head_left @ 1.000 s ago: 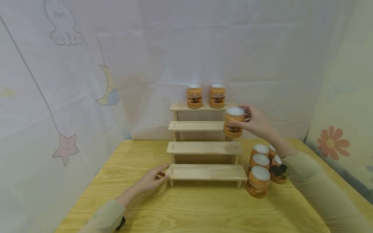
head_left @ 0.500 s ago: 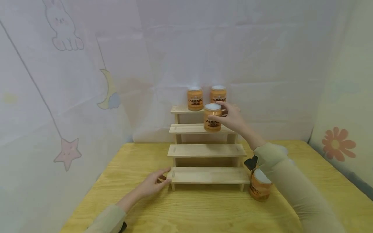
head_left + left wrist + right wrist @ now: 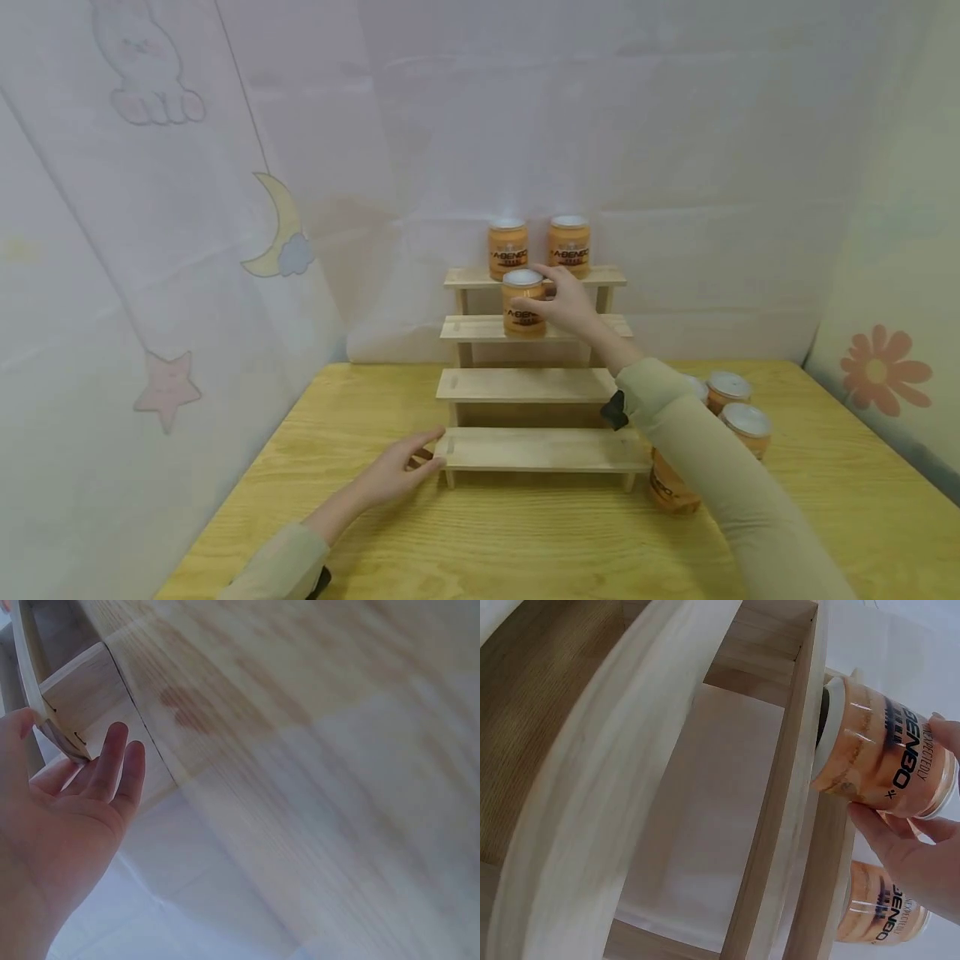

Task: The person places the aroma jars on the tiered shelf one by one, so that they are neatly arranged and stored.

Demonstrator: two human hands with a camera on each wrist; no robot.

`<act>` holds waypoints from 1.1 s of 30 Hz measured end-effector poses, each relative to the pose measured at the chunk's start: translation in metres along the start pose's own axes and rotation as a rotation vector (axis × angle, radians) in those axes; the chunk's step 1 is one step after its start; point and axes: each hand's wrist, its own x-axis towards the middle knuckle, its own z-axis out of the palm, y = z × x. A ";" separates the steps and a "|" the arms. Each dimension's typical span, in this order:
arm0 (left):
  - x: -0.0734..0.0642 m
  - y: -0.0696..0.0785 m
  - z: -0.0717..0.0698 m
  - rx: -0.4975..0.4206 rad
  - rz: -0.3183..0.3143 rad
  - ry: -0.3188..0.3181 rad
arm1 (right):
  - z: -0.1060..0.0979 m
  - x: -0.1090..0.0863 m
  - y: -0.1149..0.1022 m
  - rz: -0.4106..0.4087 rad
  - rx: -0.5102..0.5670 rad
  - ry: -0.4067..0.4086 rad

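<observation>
My right hand [image 3: 567, 307] holds an orange can [image 3: 522, 317] with a silver-white lid, thumb in front and fingers behind. The can is upright at the second-highest step of a wooden stepped stand [image 3: 540, 450], left of its middle. Seen from the right wrist, the base of this can [image 3: 881, 750] is at the step's edge; whether it bears on the board I cannot tell. On the top step stand two matching cans, a left can [image 3: 508, 250] and a right can [image 3: 568, 243]. My left hand [image 3: 393, 472] grips the left end of the lowest step [image 3: 67, 742] between thumb and fingers.
More orange cans [image 3: 729, 387] stand in a group on the wooden table [image 3: 525, 542] to the right of the stand, partly hidden by my right sleeve [image 3: 720, 467]. A pale printed cloth [image 3: 675, 150] hangs behind and at the sides.
My right hand has carried the can leftward from the stand's right side to the second-highest step, left of middle. The left hand stays at the lowest step's end.
</observation>
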 end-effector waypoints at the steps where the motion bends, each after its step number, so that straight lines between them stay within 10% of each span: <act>1: 0.000 0.000 0.000 0.001 0.002 -0.001 | 0.002 0.001 0.000 -0.003 0.000 -0.006; 17: 0.002 0.001 -0.001 0.001 0.019 -0.022 | 0.024 0.010 0.009 -0.002 0.254 0.037; 33: -0.001 -0.001 -0.004 -0.005 -0.003 0.003 | 0.030 0.012 0.005 -0.036 0.232 0.023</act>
